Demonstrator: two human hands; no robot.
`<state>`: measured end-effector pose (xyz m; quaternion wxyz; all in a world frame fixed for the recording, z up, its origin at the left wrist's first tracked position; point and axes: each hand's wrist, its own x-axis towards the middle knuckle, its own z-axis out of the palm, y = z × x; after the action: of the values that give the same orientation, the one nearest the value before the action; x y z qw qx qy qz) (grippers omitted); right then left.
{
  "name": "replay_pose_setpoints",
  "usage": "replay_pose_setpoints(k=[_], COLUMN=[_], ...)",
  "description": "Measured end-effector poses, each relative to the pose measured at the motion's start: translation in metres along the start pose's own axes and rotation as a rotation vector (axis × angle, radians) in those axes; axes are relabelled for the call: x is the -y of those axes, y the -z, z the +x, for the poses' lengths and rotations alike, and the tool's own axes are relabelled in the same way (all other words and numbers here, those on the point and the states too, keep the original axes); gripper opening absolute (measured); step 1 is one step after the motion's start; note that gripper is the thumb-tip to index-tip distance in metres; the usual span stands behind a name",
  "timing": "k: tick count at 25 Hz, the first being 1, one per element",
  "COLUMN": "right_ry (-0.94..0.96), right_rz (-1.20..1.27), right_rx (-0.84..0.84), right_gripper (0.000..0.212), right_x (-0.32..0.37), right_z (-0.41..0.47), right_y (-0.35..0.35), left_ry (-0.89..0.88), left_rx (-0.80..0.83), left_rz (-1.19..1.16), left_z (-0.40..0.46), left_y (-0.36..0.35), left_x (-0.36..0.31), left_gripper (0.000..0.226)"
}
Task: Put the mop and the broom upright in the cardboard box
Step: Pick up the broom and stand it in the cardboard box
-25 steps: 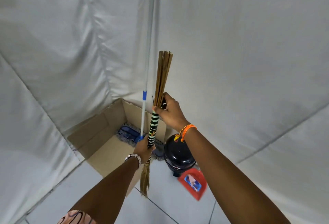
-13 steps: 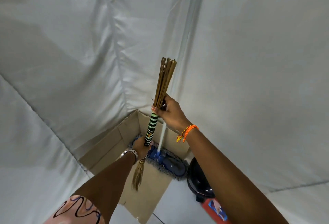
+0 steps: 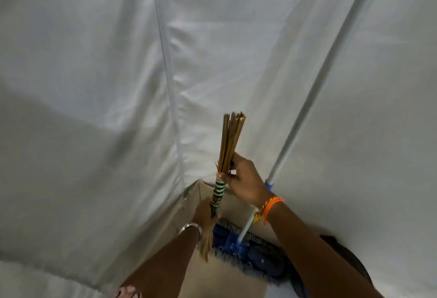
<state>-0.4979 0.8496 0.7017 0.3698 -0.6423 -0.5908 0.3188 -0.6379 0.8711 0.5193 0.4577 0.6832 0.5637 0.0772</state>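
Note:
A stick broom (image 3: 229,146) with a green, black and white wrapped band is held upright over the open cardboard box (image 3: 233,205) in the corner. My right hand (image 3: 243,179) grips the bare sticks just above the band. My left hand (image 3: 205,213) grips the broom below the band, and its frayed tip hangs down into the box mouth. The mop stands in the box: its blue fringed head (image 3: 238,248) lies on the box floor and its long pale handle (image 3: 314,92) leans up to the right against the white sheet.
White sheeting (image 3: 94,84) covers both walls of the corner around the box. A dark round object (image 3: 354,262) sits just right of the box, mostly hidden behind my right forearm. A strip of pale floor shows at the bottom edge.
The view has closed in on the corner and tilted up. The broom, in both hands, has moved over the box, its tip now at the box mouth. The mop handle appears to lean further right.

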Motion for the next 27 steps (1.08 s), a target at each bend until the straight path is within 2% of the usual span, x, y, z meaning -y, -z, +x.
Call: replay_pose_setpoints(k=[3,9,14,18,21,23,25,27], right_ry=[-0.066,-0.069,0.005,-0.065,-0.176,-0.226,-0.302,-0.381], right_rz=[0.023,-0.03,-0.103,-0.162,-0.119,-0.097,-0.088,-0.123], right_rx=[-0.016,0.027,-0.032,-0.236,-0.251,-0.236,-0.242,-0.233], right_gripper=[0.029,0.029,0.021,0.018,0.028,0.039,0.059,0.072], right_x=[-0.05,-0.137,-0.197,-0.236,-0.255,-0.258,-0.253,-0.254], right_z=[0.057,0.121,0.175,0.19,0.198,0.196,0.199,0.195], right_y=[-0.038,-0.096,-0.144,-0.18,-0.198,-0.202,-0.194,-0.187], left_ry=[-0.017,0.099,0.165,0.185,0.258,0.263,0.229,0.075], left_rx=[-0.024,-0.106,-0.278,-0.177,-0.091,-0.026,-0.074,-0.2], left_rz=[0.011,-0.13,-0.149,0.015,0.159,0.122,0.081,0.244], left_z=[0.073,0.16,0.245,0.26,0.255,0.249,0.248,0.239], left_y=[-0.008,-0.052,-0.063,-0.071,-0.067,-0.073,-0.075,-0.075], left_x=[0.039,0.103,0.149,0.171,0.177,0.187,0.189,0.193], left_gripper=[0.027,0.004,0.033,0.04,0.04,0.035,0.03,0.027])
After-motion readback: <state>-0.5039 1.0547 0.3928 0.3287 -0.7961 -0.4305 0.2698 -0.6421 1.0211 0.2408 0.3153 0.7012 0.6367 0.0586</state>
